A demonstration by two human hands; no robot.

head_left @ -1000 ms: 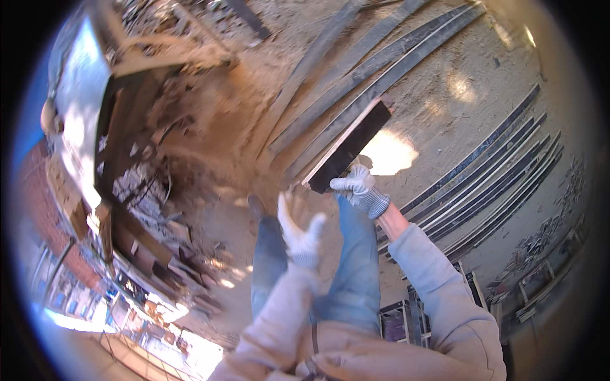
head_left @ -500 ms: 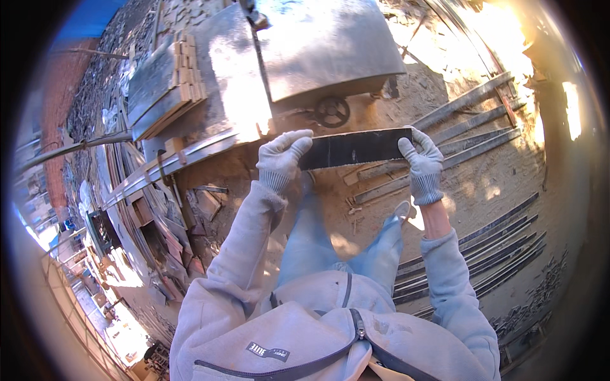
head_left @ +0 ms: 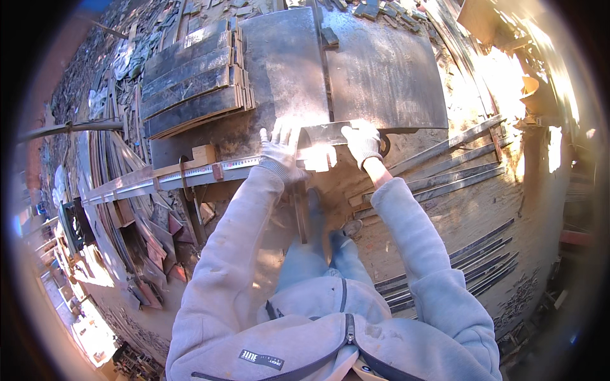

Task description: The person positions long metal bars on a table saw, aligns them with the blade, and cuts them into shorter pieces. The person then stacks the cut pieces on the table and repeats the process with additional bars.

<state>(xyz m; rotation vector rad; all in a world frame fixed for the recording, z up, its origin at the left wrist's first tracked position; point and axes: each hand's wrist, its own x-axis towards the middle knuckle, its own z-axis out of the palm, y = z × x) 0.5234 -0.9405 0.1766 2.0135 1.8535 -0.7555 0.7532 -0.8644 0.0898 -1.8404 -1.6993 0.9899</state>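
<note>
My left hand [head_left: 279, 151], in a pale knit glove, is open with its fingers spread flat over the near edge of the metal table [head_left: 279, 70]. Its thumb side lies beside the left end of a short dark board [head_left: 325, 133]. My right hand [head_left: 363, 143], gloved alike, is closed around the board's right end, fingers on top. The board lies crosswise at the table's near edge, partly in bright glare. Whether my left palm presses on the board cannot be made out.
A stack of dark-faced boards [head_left: 190, 79] sits on the table's left part. A rail with a measuring tape [head_left: 241, 164] runs along the near edge, with a wood block [head_left: 203, 153] behind it. Long dark strips [head_left: 476, 267] lie on the ground at right. Offcuts [head_left: 381, 13] lie beyond the table.
Both hands have carried the board from in front of my body onto the table's near edge. My left hand has let go of its end and spread its fingers. I stand closer to the table.
</note>
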